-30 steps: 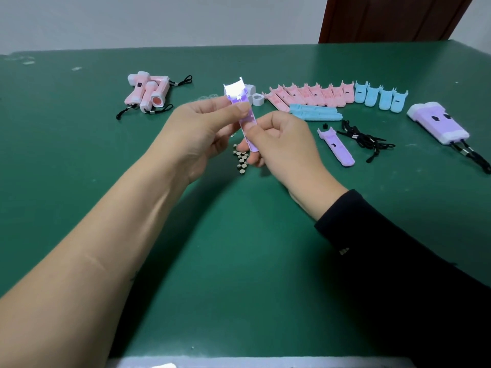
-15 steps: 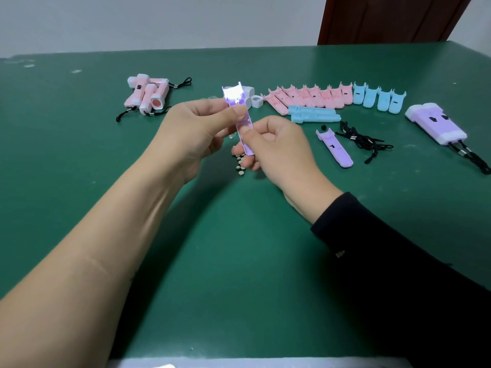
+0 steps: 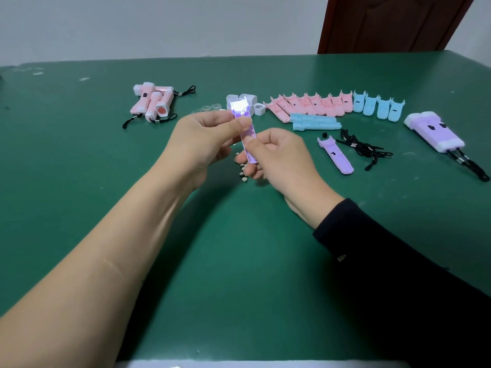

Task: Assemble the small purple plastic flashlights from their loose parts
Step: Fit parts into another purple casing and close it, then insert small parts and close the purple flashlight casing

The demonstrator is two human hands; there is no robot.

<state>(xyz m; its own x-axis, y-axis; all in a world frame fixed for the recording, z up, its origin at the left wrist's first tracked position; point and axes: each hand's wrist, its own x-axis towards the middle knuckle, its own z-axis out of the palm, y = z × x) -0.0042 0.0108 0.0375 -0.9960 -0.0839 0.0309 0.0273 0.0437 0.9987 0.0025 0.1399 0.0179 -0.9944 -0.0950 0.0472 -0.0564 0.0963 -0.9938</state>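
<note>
Above the green table (image 3: 239, 274), both hands hold one purple flashlight half-shell (image 3: 245, 131), its far end glowing white. My left hand (image 3: 204, 140) pinches the upper part between thumb and fingers. My right hand (image 3: 276, 158) pinches the lower end, thumb on top. A second purple half-shell (image 3: 336, 155) lies flat to the right. Two assembled purple flashlights (image 3: 435, 130) with black cords rest at the far right. Small button batteries (image 3: 243, 172) lie under my hands, partly hidden.
Assembled pink flashlights (image 3: 152, 103) lie at the back left. A row of pink shells (image 3: 308, 104) and blue shells (image 3: 377, 107) runs along the back, with more blue shells (image 3: 314, 122) in front. White caps (image 3: 255, 102), clear lenses (image 3: 210, 108) and black lanyards (image 3: 362, 150) lie nearby.
Both hands and the lit purple shell have stayed almost in place, drifting slightly left; the grip looks the same.
</note>
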